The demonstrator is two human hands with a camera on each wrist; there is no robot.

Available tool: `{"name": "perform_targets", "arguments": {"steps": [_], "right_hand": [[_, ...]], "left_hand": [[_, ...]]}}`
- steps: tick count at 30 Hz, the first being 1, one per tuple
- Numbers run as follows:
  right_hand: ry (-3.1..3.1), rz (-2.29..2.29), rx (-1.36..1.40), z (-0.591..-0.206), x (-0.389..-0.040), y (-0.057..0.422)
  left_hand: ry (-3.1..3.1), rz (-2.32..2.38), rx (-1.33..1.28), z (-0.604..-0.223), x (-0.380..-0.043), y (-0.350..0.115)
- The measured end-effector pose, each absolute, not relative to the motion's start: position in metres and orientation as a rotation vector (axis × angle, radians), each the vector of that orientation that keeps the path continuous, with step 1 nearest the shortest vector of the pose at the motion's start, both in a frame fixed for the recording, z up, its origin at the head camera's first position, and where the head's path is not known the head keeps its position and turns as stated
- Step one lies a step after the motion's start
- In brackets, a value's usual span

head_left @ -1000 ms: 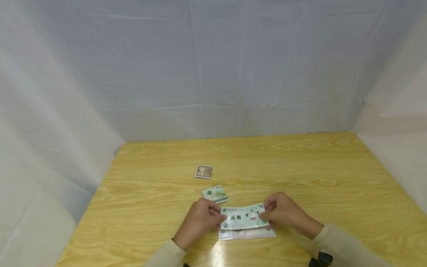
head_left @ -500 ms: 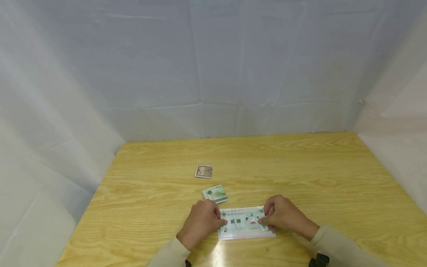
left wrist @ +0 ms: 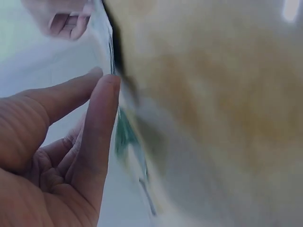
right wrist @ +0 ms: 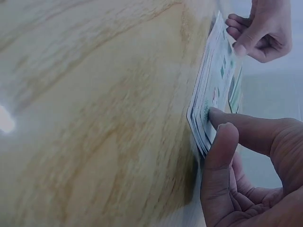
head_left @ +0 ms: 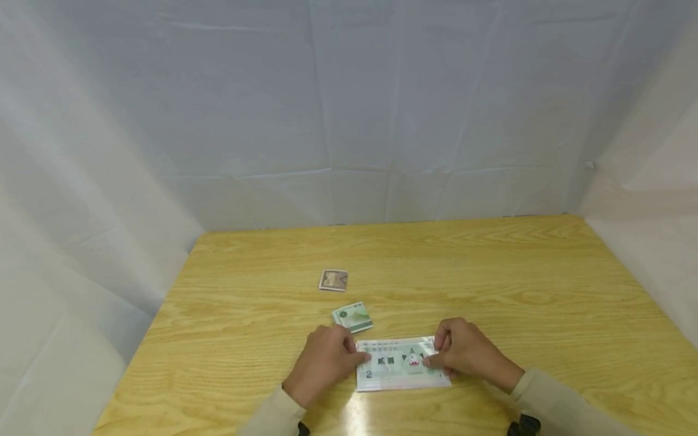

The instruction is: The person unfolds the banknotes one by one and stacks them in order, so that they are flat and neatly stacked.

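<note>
A stack of play-money banknotes lies flat near the table's front, with a pale green note marked 2 and a cartoon figure on top. My left hand pinches its left end, thumb on the printed face. At the other end, my right hand pinches the stack between thumb and finger. Layered edges of the banknotes show in the right wrist view, slightly uneven. Just beyond my left hand lies a folded green banknote. In the left wrist view, the stack appears edge-on beside the left hand.
A small folded brown banknote lies farther back on the wooden table. White sheeting hangs behind the table and along both sides. Light reflects off the tabletop in front of the stack.
The green note marked 2 was raised between both hands over a paler note. It has come down and now lies lined up on the stack, my hands lowered with it.
</note>
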State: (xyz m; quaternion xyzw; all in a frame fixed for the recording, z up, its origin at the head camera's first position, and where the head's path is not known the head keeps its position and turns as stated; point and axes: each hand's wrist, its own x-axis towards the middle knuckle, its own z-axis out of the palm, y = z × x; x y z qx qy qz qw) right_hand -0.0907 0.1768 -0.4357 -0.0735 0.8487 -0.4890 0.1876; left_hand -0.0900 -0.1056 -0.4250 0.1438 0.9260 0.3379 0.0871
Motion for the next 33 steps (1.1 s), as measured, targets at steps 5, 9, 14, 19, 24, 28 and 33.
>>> {"name": "perform_targets", "arguments": {"steps": [5, 9, 14, 19, 24, 28, 33], "right_hand": [[2.393, -1.396, -0.266, -0.433, -0.096, 0.178], [2.4, -1.426, -0.268, -0.429, -0.105, 0.174], [2.436, -1.439, -0.209, -0.425, -0.12, 0.161], [2.433, -1.436, -0.12, -0.423, -0.136, 0.147], [2.367, -1.488, -0.053, -0.425, -0.148, 0.13], [2.314, -1.516, -0.009, -0.425, -0.152, 0.117], [2.238, -1.574, 0.054, -0.424, -0.154, 0.103]], "left_hand": [[2.651, 1.174, 0.292, -0.418, -0.103, -0.125], [2.559, 1.306, 0.149, -0.418, -0.115, -0.139], [2.535, 1.335, 0.074, -0.42, -0.127, -0.147], [2.447, 1.354, 0.042, -0.423, -0.134, -0.147], [2.369, 1.397, 0.043, -0.425, -0.137, -0.142], [2.358, 1.416, 0.039, -0.427, -0.139, -0.137], [2.392, 1.389, 0.033, -0.428, -0.14, -0.131]]}}
